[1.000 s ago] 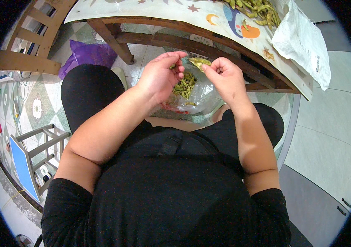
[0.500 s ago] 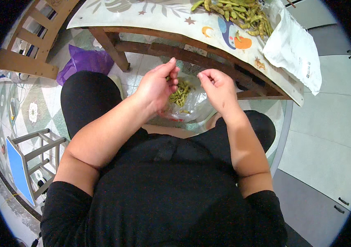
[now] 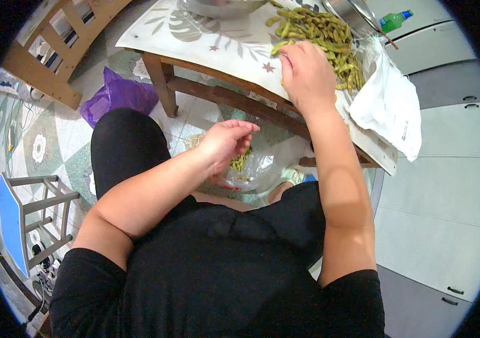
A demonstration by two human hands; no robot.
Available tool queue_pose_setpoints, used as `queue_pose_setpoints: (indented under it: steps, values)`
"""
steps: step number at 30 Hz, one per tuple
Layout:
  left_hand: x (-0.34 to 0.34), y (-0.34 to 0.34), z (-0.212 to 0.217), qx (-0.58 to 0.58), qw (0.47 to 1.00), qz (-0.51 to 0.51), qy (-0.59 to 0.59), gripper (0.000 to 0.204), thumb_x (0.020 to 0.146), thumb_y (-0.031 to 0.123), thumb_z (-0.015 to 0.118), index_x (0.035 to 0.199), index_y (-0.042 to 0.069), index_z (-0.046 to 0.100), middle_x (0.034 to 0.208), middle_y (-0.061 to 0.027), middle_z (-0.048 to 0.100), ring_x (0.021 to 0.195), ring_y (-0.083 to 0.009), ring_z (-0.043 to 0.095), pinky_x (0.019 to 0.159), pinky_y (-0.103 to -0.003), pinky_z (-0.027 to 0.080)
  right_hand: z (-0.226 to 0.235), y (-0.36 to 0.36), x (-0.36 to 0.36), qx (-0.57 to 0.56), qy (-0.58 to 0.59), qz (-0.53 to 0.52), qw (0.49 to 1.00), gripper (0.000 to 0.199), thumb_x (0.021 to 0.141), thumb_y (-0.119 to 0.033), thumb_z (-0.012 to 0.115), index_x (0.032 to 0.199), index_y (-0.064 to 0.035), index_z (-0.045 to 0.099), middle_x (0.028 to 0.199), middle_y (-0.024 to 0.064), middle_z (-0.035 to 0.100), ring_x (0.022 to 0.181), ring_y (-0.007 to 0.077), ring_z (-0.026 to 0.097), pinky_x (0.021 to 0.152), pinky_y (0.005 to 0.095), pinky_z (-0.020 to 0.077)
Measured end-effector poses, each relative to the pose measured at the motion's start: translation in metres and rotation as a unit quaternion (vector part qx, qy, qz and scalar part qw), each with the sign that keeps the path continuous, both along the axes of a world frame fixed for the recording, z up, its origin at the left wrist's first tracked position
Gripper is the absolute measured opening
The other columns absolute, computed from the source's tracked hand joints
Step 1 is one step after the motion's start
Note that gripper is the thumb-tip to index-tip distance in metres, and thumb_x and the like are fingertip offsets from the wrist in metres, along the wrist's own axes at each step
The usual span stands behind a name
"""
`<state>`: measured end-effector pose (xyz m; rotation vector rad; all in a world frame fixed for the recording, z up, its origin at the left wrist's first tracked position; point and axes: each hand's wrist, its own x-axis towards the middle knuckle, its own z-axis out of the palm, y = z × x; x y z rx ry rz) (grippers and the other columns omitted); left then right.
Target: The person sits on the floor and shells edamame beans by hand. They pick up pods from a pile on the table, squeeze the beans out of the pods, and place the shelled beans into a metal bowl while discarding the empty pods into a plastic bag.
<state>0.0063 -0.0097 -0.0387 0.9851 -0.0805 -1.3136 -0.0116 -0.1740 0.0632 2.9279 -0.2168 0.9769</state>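
My right hand [image 3: 310, 79] is over the near edge of a heap of green soybean pods [image 3: 330, 34] on the table. Its thumb and fingers are bent together at the pods; the grip itself is hidden under them. Lower down, my left hand [image 3: 230, 142] hovers above a clear plastic bag [image 3: 262, 169] on the floor, between my legs. Its thumb and fingers are pressed together, and what they hold, if anything, cannot be made out. More pods [image 3: 241, 161] lie in the bag, partly behind that hand.
On the table [image 3: 195, 48] stand a metal bowl [image 3: 223, 7] and a steel pot [image 3: 355, 16]; a white bag [image 3: 389, 101] hangs over its right edge. Near my left knee lies a purple bag [image 3: 119, 96]. A blue-topped stool [image 3: 14, 222] is at left, grey cabinets [image 3: 437, 163] at right.
My right hand has moved from above the floor bag up and forward to the pods on the table. My left hand stays over the bag. The view has tilted, showing more of the tabletop.
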Motion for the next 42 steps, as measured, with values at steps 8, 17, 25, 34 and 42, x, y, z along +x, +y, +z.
queue_pose_setpoints:
  steps: [8, 17, 25, 34, 42]
  values:
    - [0.012, 0.004, 0.008, -0.006, 0.999, -0.035, 0.010, 0.027, 0.084, 0.032, 0.045, 0.074, 0.008, 0.055, 0.054, 0.0061, 0.038, 0.048, -0.0061, 0.033, 0.044, -0.020, 0.027, 0.004, -0.031, 0.029, -0.109, 0.001, 0.062, 0.992, 0.013, 0.070, -0.009, 0.056, 0.083, -0.0090, 0.059, 0.090, 0.0064, 0.057, 0.083, 0.0232, 0.053, 0.070, 0.0323, 0.0427]
    - [0.007, 0.013, 0.043, -0.102, 0.988, 0.062, -0.102, 0.020, 0.081, 0.016, 0.053, 0.099, 0.008, 0.056, 0.067, 0.0053, 0.051, 0.050, -0.0011, 0.035, 0.044, -0.015, 0.027, 0.005, 0.049, -0.064, 0.800, 0.004, 0.118, 0.588, 0.014, 0.081, -0.011, 0.051, 0.090, -0.0004, 0.052, 0.072, 0.0081, 0.058, 0.054, 0.0087, 0.050, 0.048, 0.0174, 0.0395]
    - [0.000, 0.008, 0.032, -0.208, 0.978, -0.015, -0.013, 0.023, 0.078, 0.010, 0.056, 0.099, 0.003, 0.054, 0.087, -0.0059, 0.058, 0.079, -0.0127, 0.055, 0.071, -0.025, 0.046, -0.038, 0.056, -0.091, 0.885, 0.058, 0.089, 0.453, 0.014, 0.081, -0.016, 0.051, 0.086, -0.0026, 0.052, 0.072, 0.0072, 0.059, 0.054, 0.0088, 0.050, 0.048, 0.0177, 0.0390]
    - [-0.011, -0.002, 0.031, -0.171, 0.985, 0.017, -0.020, 0.006, 0.077, 0.010, 0.057, 0.080, 0.005, 0.054, 0.080, -0.0049, 0.057, 0.065, -0.0112, 0.053, 0.059, -0.022, 0.045, -0.043, 0.050, -0.102, 0.858, 0.091, 0.098, 0.495, 0.013, 0.079, -0.014, 0.055, 0.082, -0.0025, 0.052, 0.073, 0.0074, 0.060, 0.053, 0.0068, 0.052, 0.045, 0.0163, 0.0383]
    - [-0.009, -0.001, 0.028, -0.161, 0.984, 0.017, -0.073, 0.005, 0.078, 0.010, 0.055, 0.076, 0.006, 0.053, 0.076, -0.0046, 0.056, 0.066, -0.0120, 0.053, 0.058, -0.024, 0.044, -0.045, 0.057, -0.099, 0.884, 0.067, 0.082, 0.455, 0.012, 0.079, -0.015, 0.055, 0.077, -0.0032, 0.053, 0.071, 0.0075, 0.060, 0.052, 0.0077, 0.051, 0.045, 0.0182, 0.0395]
